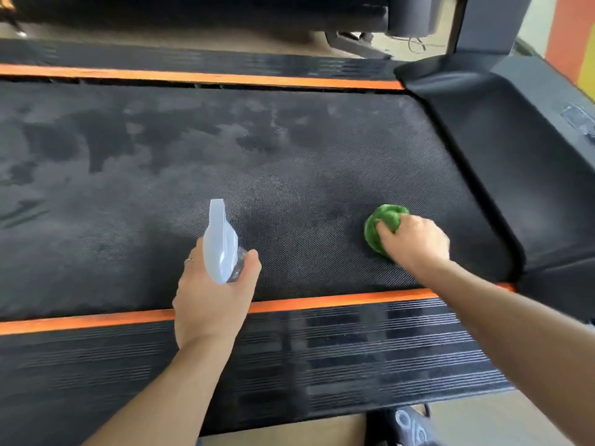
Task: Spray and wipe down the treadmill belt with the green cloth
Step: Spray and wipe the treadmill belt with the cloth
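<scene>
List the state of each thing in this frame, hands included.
Left hand: grips the spray bottle.
Spray bottle: held above the belt, nozzle pointing away.
Right hand: grips the green cloth.
Green cloth: bunched, pressed on the belt.
Treadmill belt: patchy, blotched.

The head camera looks steeply down, close over the treadmill belt (257,162), across its width.
</scene>
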Motion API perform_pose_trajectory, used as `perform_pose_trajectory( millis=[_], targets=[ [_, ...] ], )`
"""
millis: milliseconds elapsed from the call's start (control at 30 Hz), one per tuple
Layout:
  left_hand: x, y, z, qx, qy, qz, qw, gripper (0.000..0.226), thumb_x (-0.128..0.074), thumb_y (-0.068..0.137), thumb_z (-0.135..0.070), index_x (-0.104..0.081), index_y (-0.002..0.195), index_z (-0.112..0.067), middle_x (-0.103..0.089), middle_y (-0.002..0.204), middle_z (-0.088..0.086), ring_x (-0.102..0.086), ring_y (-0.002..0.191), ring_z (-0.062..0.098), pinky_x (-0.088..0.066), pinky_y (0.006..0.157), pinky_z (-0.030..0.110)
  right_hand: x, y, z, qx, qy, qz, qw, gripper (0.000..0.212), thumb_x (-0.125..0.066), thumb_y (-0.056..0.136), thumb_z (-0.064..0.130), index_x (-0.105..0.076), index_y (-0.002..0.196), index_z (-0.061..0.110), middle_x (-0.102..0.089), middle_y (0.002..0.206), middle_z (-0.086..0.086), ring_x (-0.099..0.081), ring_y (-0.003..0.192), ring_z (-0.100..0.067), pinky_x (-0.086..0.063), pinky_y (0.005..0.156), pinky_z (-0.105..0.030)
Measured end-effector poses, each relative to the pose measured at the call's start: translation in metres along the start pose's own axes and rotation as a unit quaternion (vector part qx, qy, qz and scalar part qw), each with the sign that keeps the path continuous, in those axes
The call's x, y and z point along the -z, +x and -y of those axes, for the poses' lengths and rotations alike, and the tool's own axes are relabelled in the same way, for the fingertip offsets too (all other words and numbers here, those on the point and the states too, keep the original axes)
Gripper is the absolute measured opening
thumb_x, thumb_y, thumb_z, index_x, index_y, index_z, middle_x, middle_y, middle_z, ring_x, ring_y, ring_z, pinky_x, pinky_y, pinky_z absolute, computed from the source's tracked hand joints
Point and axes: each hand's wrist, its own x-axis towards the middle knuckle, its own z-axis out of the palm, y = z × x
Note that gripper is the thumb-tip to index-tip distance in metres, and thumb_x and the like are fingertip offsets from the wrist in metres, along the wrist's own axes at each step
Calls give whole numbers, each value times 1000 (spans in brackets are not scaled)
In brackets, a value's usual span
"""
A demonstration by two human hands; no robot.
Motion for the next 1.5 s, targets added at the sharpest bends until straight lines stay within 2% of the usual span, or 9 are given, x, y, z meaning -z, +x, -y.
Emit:
perform_pose_trajectory(
  millis=[267, 367, 500, 767, 900, 1067, 1200, 1400, 1500],
  targets=[
    [-1, -1, -1, 16, 4, 5, 1000, 56, -77, 82, -54, -62, 127, -23, -57, 107, -6, -63, 111, 37, -54, 98, 52, -5, -56, 58, 279, 18, 69, 958, 43, -44, 95, 62, -64, 98, 24, -68, 104, 4, -65, 101, -25, -49, 78, -35],
    [0, -1, -1, 7, -5, 7, 1000, 55, -77, 82, -54, -61, 124, -22, -57, 106, -6, -63, 109, 36, -54, 98, 51, 5, -19, -7, 196, -38, 61, 978, 48, -41, 93, 67, -67, 108, 28, -70, 108, 4, -66, 105, -27, -50, 80, -34],
    [-1, 0, 2, 5, -2, 5, 1000, 58, -76, 82, -55, -62, 128, -22, -56, 107, -9, -64, 110, 34, -54, 96, 48, 13, -6, -42, 75, -53, 66, 994, 51, -45, 92, 65, -68, 92, 20, -73, 96, -8, -66, 95, -33, -47, 73, -35],
    [0, 1, 1, 1, 3, 13, 1000, 53, -76, 83, -54, -62, 124, -24, -56, 106, -8, -64, 107, 35, -55, 94, 49, -9, -48, 98, 255, 1, 56, 965, 49, -44, 95, 63, -68, 96, 21, -73, 98, -7, -67, 97, -34, -49, 74, -35],
    [0, 1, 0, 4, 1, 9, 1000, 53, -77, 83, -53, -62, 125, -23, -55, 105, -9, -64, 108, 36, -52, 94, 48, -5, -39, 77, 288, -8, 66, 955, 50, -39, 95, 66, -66, 106, 26, -71, 103, 0, -67, 100, -29, -51, 78, -36],
    [2, 1, 0, -10, 5, 9, 1000, 49, -76, 84, -51, -63, 123, -22, -56, 104, -7, -63, 104, 36, -53, 93, 48, 17, -3, -49, 133, -85, 31, 987, 51, -37, 92, 64, -68, 104, 26, -71, 102, 2, -67, 101, -29, -54, 83, -40],
    [0, 1, 2, -19, 3, 5, 1000, 50, -77, 84, -50, -63, 123, -22, -56, 102, -8, -64, 102, 35, -53, 92, 48, 12, -12, -14, 45, -46, 48, 997, 54, -44, 95, 62, -70, 97, 15, -72, 102, -13, -66, 100, -36, -51, 82, -38],
    [0, 0, 0, -6, -4, 2, 1000, 50, -78, 82, -50, -64, 122, -23, -56, 102, -8, -65, 106, 37, -54, 94, 49, -6, -55, 111, 265, -8, 78, 961, 53, -40, 97, 62, -68, 94, 17, -72, 100, -9, -66, 96, -34, -44, 71, -34],
    [-1, 1, 0, 1, -5, 6, 1000, 51, -78, 83, -50, -64, 123, -23, -55, 104, -10, -64, 107, 37, -54, 95, 49, -7, -57, 113, 346, -13, 55, 937, 49, -41, 97, 60, -67, 97, 19, -70, 101, -2, -66, 96, -29, -47, 75, -34]
  ],
)
